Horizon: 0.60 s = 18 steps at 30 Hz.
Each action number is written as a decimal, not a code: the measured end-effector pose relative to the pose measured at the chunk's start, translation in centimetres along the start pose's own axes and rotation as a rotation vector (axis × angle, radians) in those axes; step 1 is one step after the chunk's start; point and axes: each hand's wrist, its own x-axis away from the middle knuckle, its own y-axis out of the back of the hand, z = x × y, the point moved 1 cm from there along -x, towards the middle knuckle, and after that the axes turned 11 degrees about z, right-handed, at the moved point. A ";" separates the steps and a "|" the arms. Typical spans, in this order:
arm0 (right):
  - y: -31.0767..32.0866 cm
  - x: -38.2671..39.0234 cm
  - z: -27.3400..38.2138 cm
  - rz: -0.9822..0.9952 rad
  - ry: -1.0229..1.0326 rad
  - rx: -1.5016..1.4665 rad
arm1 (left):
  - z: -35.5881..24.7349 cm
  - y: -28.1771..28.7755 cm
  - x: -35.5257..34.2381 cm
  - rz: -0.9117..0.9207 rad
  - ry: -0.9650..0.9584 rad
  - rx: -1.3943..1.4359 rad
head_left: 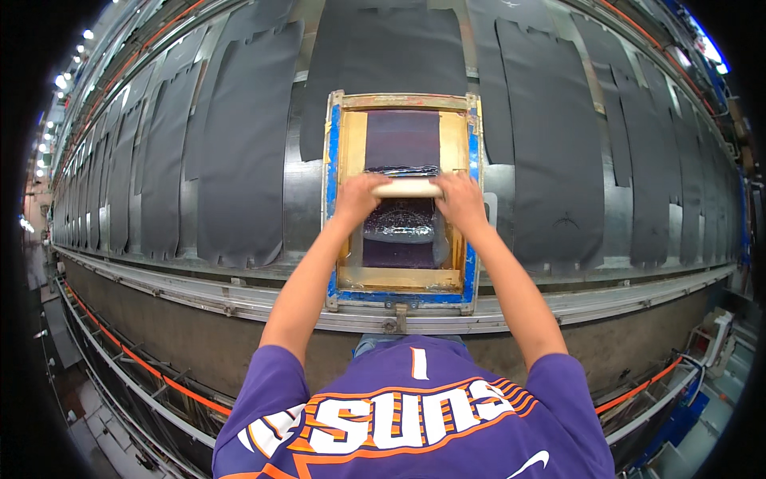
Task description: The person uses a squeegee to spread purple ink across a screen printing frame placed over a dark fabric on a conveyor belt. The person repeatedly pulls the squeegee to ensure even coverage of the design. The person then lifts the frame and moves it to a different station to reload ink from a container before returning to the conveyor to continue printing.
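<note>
A squeegee (408,188) with a pale, rounded handle lies crosswise over a screen printing frame (474,152). My left hand (357,198) is closed round the handle's left end, and my right hand (460,199) grips its right end. The frame has blue tape along its edges and yellowish borders around a dark mesh window (403,137). Glossy, clear-looking ink (399,223) is smeared over the mesh on the near side of the squeegee, with a shiny streak just beyond it. The squeegee's blade is hidden beneath the handle.
Dark fabric pieces (247,144) lie in rows along the long metal table, left and right of the frame; another piece (387,48) lies beyond it. A metal rail (263,302) runs along the near table edge. Orange-lined rails (144,359) stand lower left.
</note>
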 end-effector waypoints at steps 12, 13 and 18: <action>-2.8 12.0 3.1 0.057 0.012 -0.263 | -3.3 -5.0 11.8 0.144 0.091 -0.087; -2.2 12.0 2.4 0.038 0.055 -0.346 | -3.0 -4.3 11.0 0.209 0.131 -0.049; -1.2 8.2 -8.5 -0.418 -0.529 -0.394 | 0.0 0.2 0.6 0.214 0.254 0.038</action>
